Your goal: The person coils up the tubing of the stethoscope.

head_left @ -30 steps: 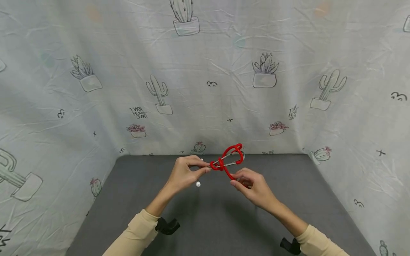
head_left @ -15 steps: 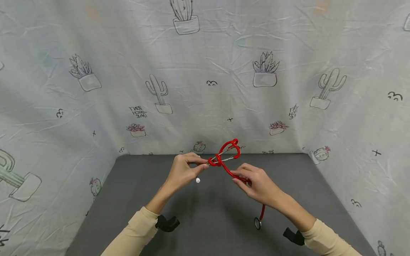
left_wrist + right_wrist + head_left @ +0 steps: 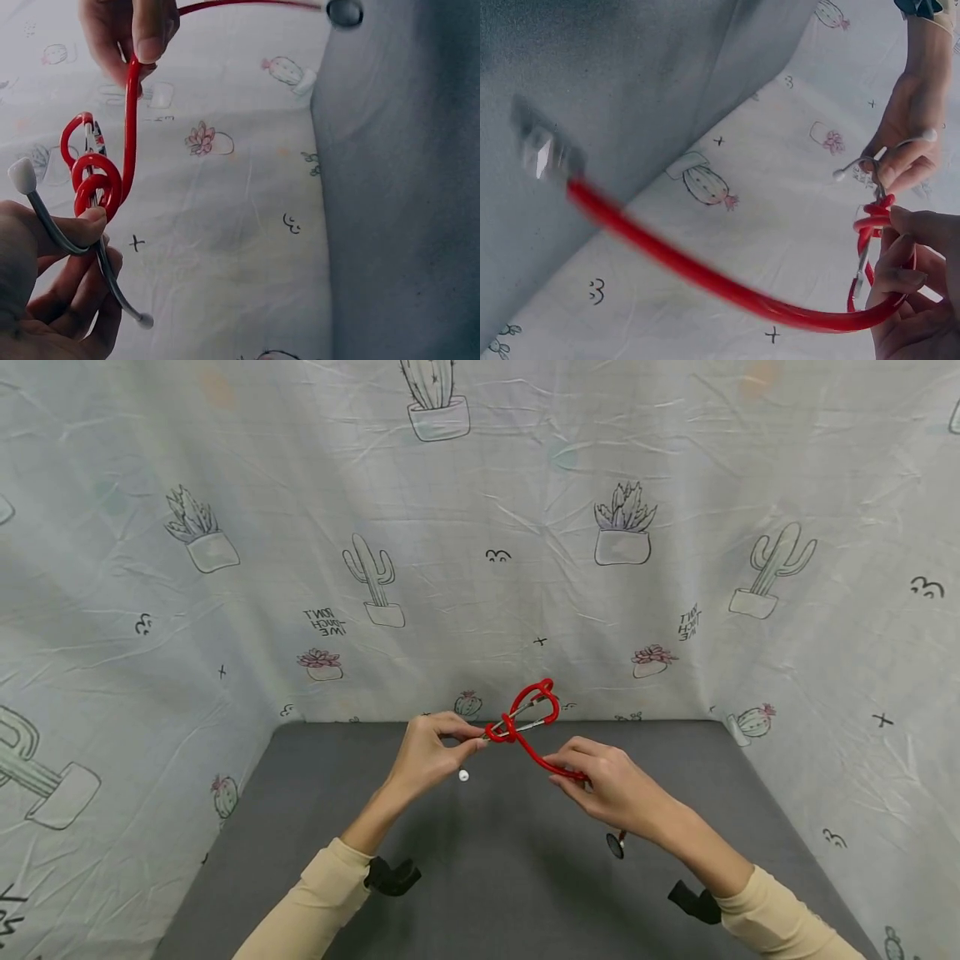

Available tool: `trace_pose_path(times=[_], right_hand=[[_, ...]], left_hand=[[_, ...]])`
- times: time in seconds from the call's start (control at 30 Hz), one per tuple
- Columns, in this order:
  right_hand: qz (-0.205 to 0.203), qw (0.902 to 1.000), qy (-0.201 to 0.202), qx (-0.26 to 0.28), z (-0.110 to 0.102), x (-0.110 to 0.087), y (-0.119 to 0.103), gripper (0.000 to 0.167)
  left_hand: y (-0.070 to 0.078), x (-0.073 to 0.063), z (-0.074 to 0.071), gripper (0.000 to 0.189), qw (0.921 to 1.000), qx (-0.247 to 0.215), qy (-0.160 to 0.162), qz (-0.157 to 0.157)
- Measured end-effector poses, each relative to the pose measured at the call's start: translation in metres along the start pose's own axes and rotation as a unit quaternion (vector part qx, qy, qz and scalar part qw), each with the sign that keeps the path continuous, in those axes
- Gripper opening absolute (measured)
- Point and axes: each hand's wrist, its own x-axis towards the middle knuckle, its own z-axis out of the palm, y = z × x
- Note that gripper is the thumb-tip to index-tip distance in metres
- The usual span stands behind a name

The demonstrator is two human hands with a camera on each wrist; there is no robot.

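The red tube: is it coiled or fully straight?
Partly coiled: the red tube loops round the metal arms beside the left hand.

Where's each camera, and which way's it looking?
Head: on the head, facing forward and down at the red stethoscope; left hand, right hand, sleeves show.
Left wrist: worn there, facing the stethoscope, left hand nearest, right hand at top.
Right wrist: worn there, facing the stethoscope, right hand nearest, left hand beyond.
Both wrist views share both hands and the stethoscope.
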Motion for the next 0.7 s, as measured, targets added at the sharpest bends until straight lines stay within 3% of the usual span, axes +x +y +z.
trace_pose_path(times=[0.3,0.53,0.7], right_hand=[[-0.053,0.9966,-0.043,-0.045,-0.019,0.007,-0.006,0.029],[-0.100,0.9876,-0.072,-0.098,-0.040,0.020,-0.010,0.026],[-0.101,0.9827,-0.104,-0.115,-0.054,0.030,-0.009,0.024]], left_hand=[[0.000,-0.004,0.000,0.007,0.9986,0.012,-0.045,-0.026],[0.000,-0.007,0.003,0.006,0.9959,0.021,-0.088,-0.006],[-0.001,-0.010,0.006,0.009,0.9938,0.014,-0.110,0.007]])
